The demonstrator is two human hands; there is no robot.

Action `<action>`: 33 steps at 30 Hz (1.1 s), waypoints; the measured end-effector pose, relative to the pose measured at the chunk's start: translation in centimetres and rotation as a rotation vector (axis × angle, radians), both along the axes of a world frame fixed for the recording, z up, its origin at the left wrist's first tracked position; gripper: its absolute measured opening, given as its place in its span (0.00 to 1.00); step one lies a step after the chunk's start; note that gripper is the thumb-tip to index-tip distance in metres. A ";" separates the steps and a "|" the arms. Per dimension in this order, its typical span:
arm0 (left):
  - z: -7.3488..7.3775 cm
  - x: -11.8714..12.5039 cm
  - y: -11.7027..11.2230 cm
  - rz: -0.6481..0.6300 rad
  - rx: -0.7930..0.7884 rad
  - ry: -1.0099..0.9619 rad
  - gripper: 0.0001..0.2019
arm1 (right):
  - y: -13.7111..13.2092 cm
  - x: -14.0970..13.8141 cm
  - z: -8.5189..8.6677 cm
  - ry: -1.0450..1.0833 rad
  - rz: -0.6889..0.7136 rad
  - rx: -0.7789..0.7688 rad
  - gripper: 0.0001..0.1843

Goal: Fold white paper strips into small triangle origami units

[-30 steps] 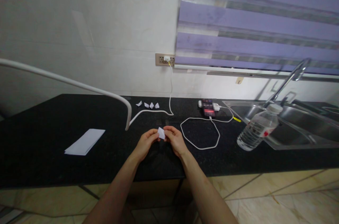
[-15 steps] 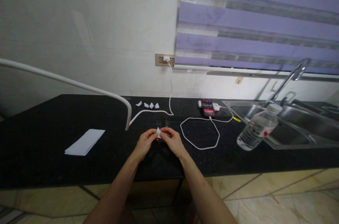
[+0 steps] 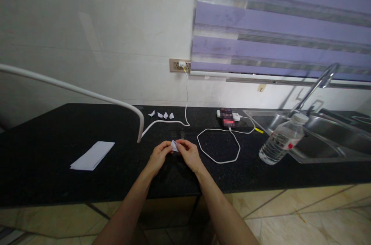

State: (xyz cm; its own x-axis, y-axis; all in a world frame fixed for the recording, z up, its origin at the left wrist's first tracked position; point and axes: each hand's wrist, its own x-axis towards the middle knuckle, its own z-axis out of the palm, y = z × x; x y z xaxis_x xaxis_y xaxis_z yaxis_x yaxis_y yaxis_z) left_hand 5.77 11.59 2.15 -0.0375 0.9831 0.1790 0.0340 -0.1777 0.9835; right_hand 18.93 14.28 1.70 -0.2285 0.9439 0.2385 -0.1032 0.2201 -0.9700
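Over the black counter, my left hand and my right hand meet fingertip to fingertip, both pinched on a small folded white paper piece. Only a corner of the paper shows between the fingers. Several small folded paper pieces lie in a row near the wall, beyond my hands. A stack of white paper sheets lies flat to the left of my left hand.
A white cable loops just right of my hands and runs to a wall socket. A plastic water bottle leans at the edge of a steel sink with a tap. A white tube arcs over the counter's left side.
The paper piece stood taller between my fingers a second ago; now it is folded down smaller and mostly covered. My hands have stayed in nearly the same spot.
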 end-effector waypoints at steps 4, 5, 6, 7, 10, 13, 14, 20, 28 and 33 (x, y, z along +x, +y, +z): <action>-0.2 -0.1 0.0 -0.001 0.002 0.005 0.10 | 0.0 0.0 -0.2 0.016 -0.003 0.002 0.11; -0.2 -0.1 0.1 -0.002 0.001 0.009 0.10 | 0.1 0.0 -0.2 0.025 -0.001 -0.001 0.11; -0.2 -0.1 0.1 -0.003 0.001 0.014 0.10 | 0.1 0.0 -0.3 0.036 0.002 -0.004 0.11; -0.2 -0.1 0.1 -0.001 0.002 0.018 0.10 | 0.1 -0.1 -0.3 0.048 0.010 -0.008 0.12; -0.2 0.0 0.1 0.024 0.005 0.034 0.10 | 0.0 -0.1 -0.5 0.066 0.027 -0.017 0.14; -0.3 0.1 0.3 0.087 0.009 0.042 0.11 | 0.0 -0.1 -0.6 0.033 0.013 0.017 0.15; -0.4 0.1 0.4 0.123 0.017 0.038 0.12 | 0.0 -0.1 -0.6 0.014 0.000 0.045 0.14; -0.7 0.0 0.7 0.237 0.038 0.108 0.11 | 0.2 -0.1 -1.0 -0.061 -0.086 0.199 0.11; -1.1 0.1 0.7 0.125 0.034 0.066 0.15 | 0.1 0.1 -0.5 -0.071 -0.048 0.255 0.09; -1.1 0.1 0.7 0.183 0.009 0.034 0.20 | 0.2 0.2 -0.5 -0.037 -0.100 0.232 0.09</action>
State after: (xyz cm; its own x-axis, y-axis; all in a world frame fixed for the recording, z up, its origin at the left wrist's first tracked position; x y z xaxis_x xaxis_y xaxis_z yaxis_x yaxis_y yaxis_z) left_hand 5.83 12.27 1.10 -0.2098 0.9587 0.1921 0.0994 -0.1746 0.9796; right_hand 19.10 14.48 1.23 -0.1492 0.8833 0.4444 -0.0349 0.4445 -0.8951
